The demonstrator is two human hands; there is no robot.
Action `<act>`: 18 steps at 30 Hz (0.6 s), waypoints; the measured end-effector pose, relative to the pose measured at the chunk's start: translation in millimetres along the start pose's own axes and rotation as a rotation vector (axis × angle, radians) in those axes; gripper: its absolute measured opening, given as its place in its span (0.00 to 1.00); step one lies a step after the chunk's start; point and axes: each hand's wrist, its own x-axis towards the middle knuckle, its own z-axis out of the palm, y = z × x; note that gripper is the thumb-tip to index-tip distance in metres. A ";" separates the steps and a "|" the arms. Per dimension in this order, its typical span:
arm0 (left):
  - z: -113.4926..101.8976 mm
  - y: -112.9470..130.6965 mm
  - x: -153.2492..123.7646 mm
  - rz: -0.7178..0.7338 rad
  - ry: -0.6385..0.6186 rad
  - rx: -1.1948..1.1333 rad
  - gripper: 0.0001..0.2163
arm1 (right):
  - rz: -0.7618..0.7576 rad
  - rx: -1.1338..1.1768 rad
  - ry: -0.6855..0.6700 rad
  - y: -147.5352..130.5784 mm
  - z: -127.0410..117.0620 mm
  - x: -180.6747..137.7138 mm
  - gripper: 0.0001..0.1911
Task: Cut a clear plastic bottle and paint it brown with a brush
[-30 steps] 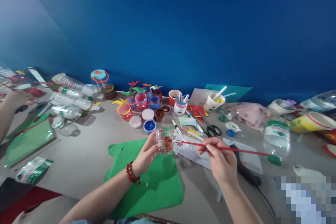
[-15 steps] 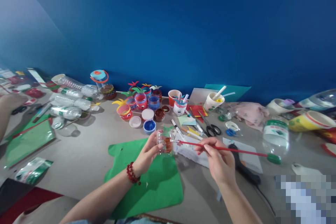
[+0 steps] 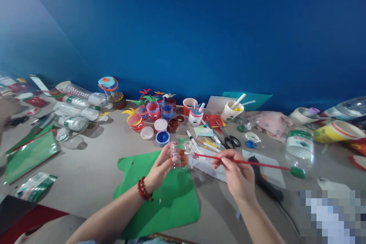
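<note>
My left hand [image 3: 161, 167], with a red bead bracelet at the wrist, is closed around a small clear plastic cup [image 3: 179, 154] cut from a bottle, held above a green felt sheet [image 3: 160, 198]. The cup carries a patch of brown paint and a green star shape on top. My right hand [image 3: 238, 173] pinches a long red-handled paintbrush [image 3: 248, 163], and its tip touches the brown patch on the cup.
Open paint pots [image 3: 162, 137] and painted fruit-faced cups [image 3: 135, 121] stand behind my hands. Scissors [image 3: 228, 139], markers, a black glue gun [image 3: 265, 185] and a clear bottle [image 3: 300, 146] lie to the right. Empty plastic bottles [image 3: 76, 122] lie left, where another person's hand [image 3: 8, 108] shows.
The brush tip has shifted slightly on the cup's brown patch. The other person's hand at the far left has drawn back toward the edge of view.
</note>
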 end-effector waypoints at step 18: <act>0.2 1.3 -0.2 -0.008 -0.008 -0.025 0.23 | -0.005 0.019 0.052 -1.1 -3.2 4.4 0.05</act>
